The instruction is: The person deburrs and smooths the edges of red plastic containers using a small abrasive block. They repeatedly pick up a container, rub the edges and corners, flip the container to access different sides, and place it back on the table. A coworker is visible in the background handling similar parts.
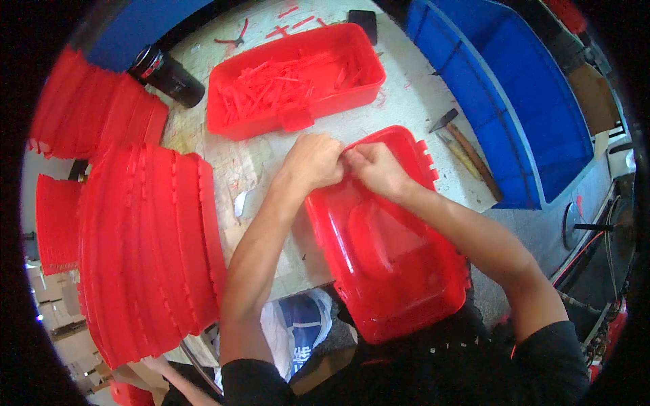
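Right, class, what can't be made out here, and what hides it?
- Head view: what the left grip and right grip pinch at the red moulding, if anything; knuckles hide the fingertips.
- Head view: much of the floor of the red tray, covered by red strips.
- Head view: the far end of the blue bin, cut off by the upper edge.
- Head view: everything past the co-worker's forearm, cut off by the lower edge.

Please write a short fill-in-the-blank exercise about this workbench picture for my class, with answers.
1. The left hand and right hand are at the edge of a cover coloured ____.
2. The black tumbler is to the ____ of the tray holding thin strips.
3. The hammer lies between the cover and a bin coloured ____.

Answers: red; left; blue.
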Motion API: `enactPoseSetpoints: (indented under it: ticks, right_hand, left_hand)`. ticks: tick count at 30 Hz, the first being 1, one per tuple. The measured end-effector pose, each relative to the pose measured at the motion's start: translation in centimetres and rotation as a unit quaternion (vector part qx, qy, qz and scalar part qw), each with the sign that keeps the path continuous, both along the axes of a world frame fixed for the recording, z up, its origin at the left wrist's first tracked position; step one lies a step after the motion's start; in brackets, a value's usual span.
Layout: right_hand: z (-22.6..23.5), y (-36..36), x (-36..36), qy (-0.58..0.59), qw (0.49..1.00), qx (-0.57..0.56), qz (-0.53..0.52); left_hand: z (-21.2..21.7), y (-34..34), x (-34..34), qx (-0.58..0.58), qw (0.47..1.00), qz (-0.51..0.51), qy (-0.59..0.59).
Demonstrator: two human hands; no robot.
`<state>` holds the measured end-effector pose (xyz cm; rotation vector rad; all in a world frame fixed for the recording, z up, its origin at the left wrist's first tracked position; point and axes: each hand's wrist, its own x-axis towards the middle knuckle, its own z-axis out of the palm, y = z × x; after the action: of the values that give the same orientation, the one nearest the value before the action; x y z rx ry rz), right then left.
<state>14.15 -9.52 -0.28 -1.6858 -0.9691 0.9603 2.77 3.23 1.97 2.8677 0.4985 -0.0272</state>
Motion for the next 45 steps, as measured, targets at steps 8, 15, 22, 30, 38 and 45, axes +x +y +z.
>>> enactPoseSetpoints:
  ticks: [8, 15, 22, 30, 38, 45]
  right_hand:
    - [2.5, 1.0, 3.1, 0.322, 0.890, -0.287, 0.148]
    - [1.7, 0.5, 1.2, 0.298, 0.930, -0.216, -0.024]
    - [0.2, -0.3, -1.2, -0.114, 0.992, -0.057, -0.023]
    - [0.2, 0.3, -0.1, 0.067, 0.997, -0.015, -0.038]
    - [2.8, -0.5, 3.4, 0.154, 0.966, -0.174, 0.109]
    - [4.5, -2.4, 4.8, -0.596, 0.786, 0.015, 0.164]
  left_hand:
    - [0.5, -0.4, 0.1, 0.011, 1.000, 0.021, -0.016]
    - [0.6, -0.9, 0.1, 0.005, 1.000, 0.022, -0.001]
    - [0.0, -0.6, 0.0, 0.014, 1.000, -0.008, -0.007]
    - [-0.4, -0.7, -0.2, 0.036, 0.998, -0.006, -0.042]
    - [0.1, -0.6, -0.4, -0.036, 0.999, -0.029, -0.018]
    - [0.1, -0.3, -0.7, -0.188, 0.978, -0.016, -0.086]
